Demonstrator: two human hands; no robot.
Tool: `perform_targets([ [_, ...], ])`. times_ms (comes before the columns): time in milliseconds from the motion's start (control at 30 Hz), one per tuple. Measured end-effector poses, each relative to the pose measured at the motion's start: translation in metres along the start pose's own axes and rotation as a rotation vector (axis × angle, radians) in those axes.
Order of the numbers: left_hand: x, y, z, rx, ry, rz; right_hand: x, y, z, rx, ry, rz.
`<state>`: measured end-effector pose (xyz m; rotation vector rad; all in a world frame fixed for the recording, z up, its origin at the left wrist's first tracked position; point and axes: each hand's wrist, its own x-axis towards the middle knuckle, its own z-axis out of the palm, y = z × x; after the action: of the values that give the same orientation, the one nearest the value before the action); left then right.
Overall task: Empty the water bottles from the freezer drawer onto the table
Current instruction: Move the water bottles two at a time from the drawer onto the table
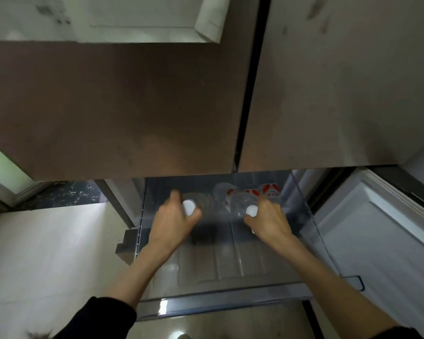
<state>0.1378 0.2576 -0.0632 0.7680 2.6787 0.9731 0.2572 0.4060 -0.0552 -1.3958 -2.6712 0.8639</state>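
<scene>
Brown fridge doors [132,106] fill the upper view, and below them the clear freezer drawer [230,299] stands pulled out over a pale floor [47,253], so you can reach straight down into it. Your left hand [174,221] is curled around the neck of one water bottle [198,199], its white cap [189,207] showing between thumb and fingers; that grip near the cap likely lets you lift the bottle upright without fumbling its slick body. Your right hand [269,218] is wrapped the same way on a second bottle [238,204], white cap [252,210] just left of your knuckles, fingers closed on the neck. Motion blur makes the exact finger contact hard to judge. Beyond your right fingertips, at the drawer's back, more bottles with red labels [269,190] lie close together, so the drawer is not yet emptied. No table is visible. Taking one bottle per hand seems meant to halve the trips; expect the frosted plastic to be slippery.
</scene>
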Motion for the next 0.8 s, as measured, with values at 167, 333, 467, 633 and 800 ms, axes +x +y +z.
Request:
perform_targets([
  [167, -0.005, 0.001, -0.015, -0.031, 0.064, 0.148, -0.016, -0.012, -0.009, 0.019, 0.095, -0.170],
  [333, -0.018, 0.000, -0.019, -0.071, 0.033, 0.194, -0.019, -0.014, -0.006, 0.079, 0.117, -0.270],
  [467, -0.038, 0.000, -0.030, -0.119, 0.054, 0.169, -0.020, -0.016, -0.010, 0.130, 0.115, -0.387],
  [633, -0.065, 0.016, -0.061, -0.153, 0.266, 0.131, -0.036, -0.034, -0.028, 0.231, 0.148, -0.567],
  [800, -0.105, 0.022, -0.107, -0.157, 0.534, 0.060, -0.071, -0.066, -0.054, 0.329, 0.169, -0.752],
])
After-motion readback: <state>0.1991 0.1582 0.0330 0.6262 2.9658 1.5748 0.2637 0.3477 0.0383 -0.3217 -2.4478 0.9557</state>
